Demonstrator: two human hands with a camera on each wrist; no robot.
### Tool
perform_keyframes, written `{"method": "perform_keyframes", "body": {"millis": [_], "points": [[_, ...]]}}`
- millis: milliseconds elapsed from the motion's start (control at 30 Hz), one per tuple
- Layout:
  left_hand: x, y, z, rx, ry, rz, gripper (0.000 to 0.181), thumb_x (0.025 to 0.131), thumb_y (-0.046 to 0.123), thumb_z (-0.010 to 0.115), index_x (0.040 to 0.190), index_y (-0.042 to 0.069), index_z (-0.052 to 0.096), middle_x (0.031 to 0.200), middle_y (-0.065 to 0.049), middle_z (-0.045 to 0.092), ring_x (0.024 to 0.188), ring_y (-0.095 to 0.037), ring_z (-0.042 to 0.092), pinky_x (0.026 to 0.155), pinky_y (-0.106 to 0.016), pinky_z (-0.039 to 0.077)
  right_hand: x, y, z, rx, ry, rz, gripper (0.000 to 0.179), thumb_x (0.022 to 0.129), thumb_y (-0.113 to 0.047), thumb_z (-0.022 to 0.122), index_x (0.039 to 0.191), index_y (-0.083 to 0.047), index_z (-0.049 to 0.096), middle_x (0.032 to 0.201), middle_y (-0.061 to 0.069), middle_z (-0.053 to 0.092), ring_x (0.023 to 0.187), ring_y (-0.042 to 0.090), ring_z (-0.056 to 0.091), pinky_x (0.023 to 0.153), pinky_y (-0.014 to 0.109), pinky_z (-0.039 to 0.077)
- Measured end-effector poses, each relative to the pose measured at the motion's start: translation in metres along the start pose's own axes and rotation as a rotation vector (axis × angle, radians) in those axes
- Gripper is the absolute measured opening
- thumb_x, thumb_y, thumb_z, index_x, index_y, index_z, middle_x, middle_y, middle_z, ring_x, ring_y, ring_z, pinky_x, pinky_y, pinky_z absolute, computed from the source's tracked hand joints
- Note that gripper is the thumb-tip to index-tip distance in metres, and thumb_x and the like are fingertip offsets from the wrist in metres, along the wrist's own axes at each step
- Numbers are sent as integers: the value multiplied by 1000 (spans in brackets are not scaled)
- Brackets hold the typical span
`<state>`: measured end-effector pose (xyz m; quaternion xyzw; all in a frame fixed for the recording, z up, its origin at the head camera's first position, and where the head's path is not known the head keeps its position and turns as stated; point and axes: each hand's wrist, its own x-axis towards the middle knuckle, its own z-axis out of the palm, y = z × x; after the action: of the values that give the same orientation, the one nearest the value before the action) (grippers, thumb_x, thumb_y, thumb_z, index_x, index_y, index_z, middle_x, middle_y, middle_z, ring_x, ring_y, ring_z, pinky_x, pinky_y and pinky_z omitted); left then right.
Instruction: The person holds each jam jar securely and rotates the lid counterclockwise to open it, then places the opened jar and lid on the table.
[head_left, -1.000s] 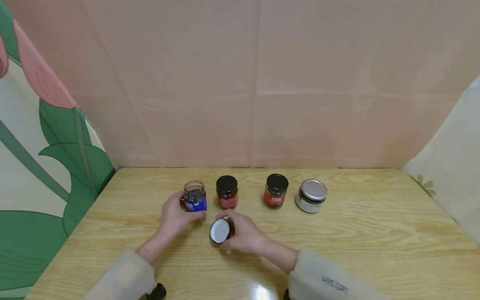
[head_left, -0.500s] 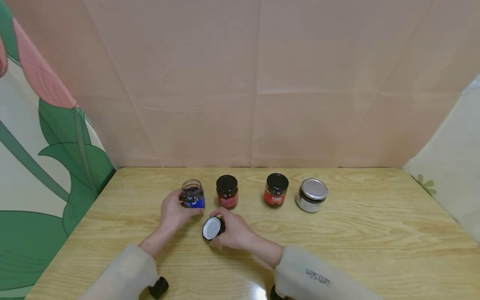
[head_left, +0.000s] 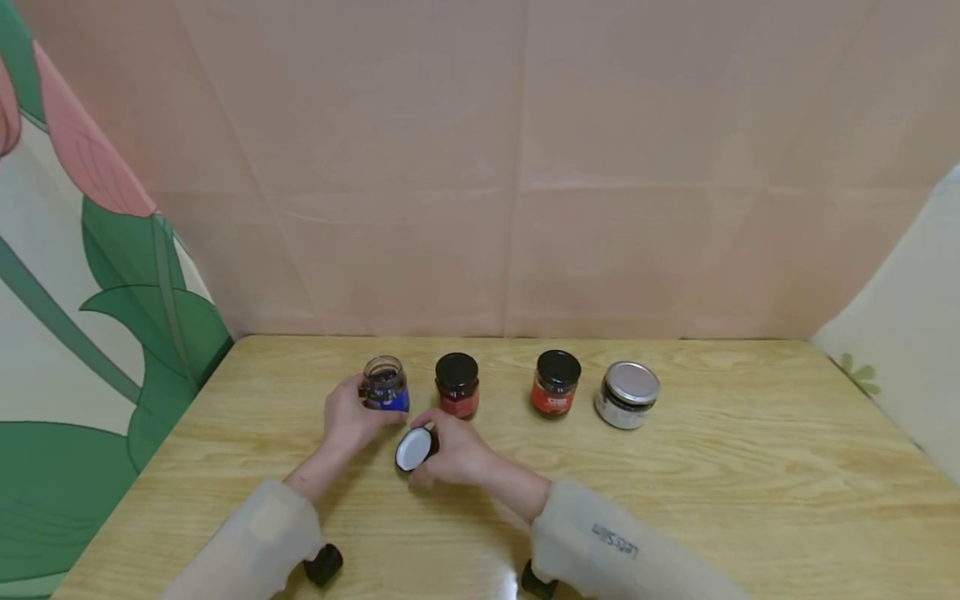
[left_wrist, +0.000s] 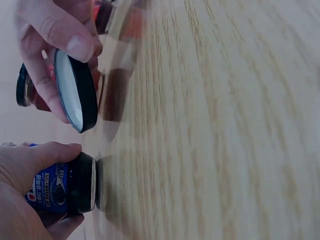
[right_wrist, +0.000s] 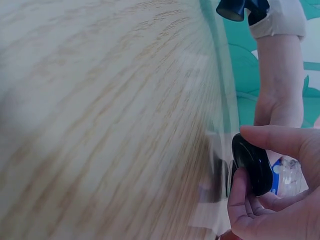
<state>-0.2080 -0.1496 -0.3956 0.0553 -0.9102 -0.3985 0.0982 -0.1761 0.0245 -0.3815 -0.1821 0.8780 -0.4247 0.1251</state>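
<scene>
My left hand (head_left: 352, 421) grips a glass jam jar (head_left: 386, 390) with a blue label, upright at the left of the wooden table. The jar's mouth is uncovered and dark contents show inside. My right hand (head_left: 456, 450) pinches a black lid (head_left: 414, 450) by its edge, just in front of the jar and apart from it. The lid is tilted, its white inner face turned toward the head camera. In the left wrist view, the thumb and fingers lie around the jar's blue label (left_wrist: 50, 185). The right wrist view shows the lid's black outer side (right_wrist: 254, 165).
Three closed jars stand in a row to the right: one with a dark lid and pinkish-red label (head_left: 457, 387), one with a black lid and red label (head_left: 556, 387), and a squat silver-lidded one (head_left: 628, 396). A beige backdrop (head_left: 510, 208) rises behind the table (head_left: 712, 500).
My right hand has carried the lid left and slightly away from me, closer to the jar, and the lid has turned to a narrower angle. The left hand has stayed nearly still on the jar.
</scene>
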Motion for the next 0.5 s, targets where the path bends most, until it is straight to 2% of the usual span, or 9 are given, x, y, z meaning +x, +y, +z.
{"method": "perform_keyframes", "body": {"millis": [233, 500], "points": [[3, -4, 2, -15, 0, -4, 64, 62, 14, 88, 114, -8, 59, 115, -26, 63, 111, -40, 57, 97, -50, 44, 4, 0, 8, -2, -2, 2, 61, 58, -3, 86, 111, -5, 58, 87, 6, 65, 78, 13, 55, 74, 27, 46], [10, -9, 0, 1, -41, 6, 67, 64, 15, 88, 119, -7, 57, 118, -26, 61, 114, -40, 56, 101, -51, 42, 7, -2, 8, -49, -1, 1, 60, 57, -5, 88, 111, -3, 59, 96, 8, 65, 87, 18, 58, 80, 31, 48]]}}
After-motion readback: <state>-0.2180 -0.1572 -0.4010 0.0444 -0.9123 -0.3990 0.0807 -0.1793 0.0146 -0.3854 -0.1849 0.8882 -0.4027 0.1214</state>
